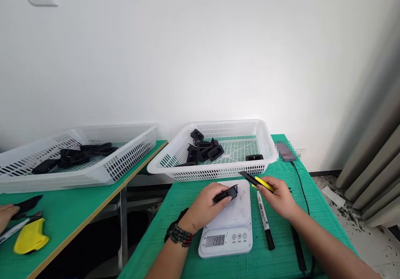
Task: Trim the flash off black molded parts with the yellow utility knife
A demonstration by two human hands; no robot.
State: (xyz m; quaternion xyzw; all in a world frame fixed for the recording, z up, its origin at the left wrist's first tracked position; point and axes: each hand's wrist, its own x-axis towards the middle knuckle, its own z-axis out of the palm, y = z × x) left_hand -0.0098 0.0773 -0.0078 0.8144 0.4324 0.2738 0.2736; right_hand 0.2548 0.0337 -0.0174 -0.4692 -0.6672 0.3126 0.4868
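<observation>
My left hand (210,204), with a beaded bracelet at the wrist, is closed around a black plastic part (225,194). It is over the white digital scale (242,212), whose display reads about 198.9; whether the hand or part presses on the plate I cannot tell. My right hand (276,195) grips a yellow and black utility knife (264,183), its dark blade end pointing left toward the basket. Just below that hand lies a white marker (264,216) with a black cap, right of the scale. Small dark scraps dot the scale plate.
Behind the scale stands a white plastic basket (215,174) with several black parts (204,149). A second basket (125,162) with black parts sits on the left table, where a co-worker's hand (6,215) holds a black piece near a yellow tool (31,236). A black cable (301,187) runs along the right.
</observation>
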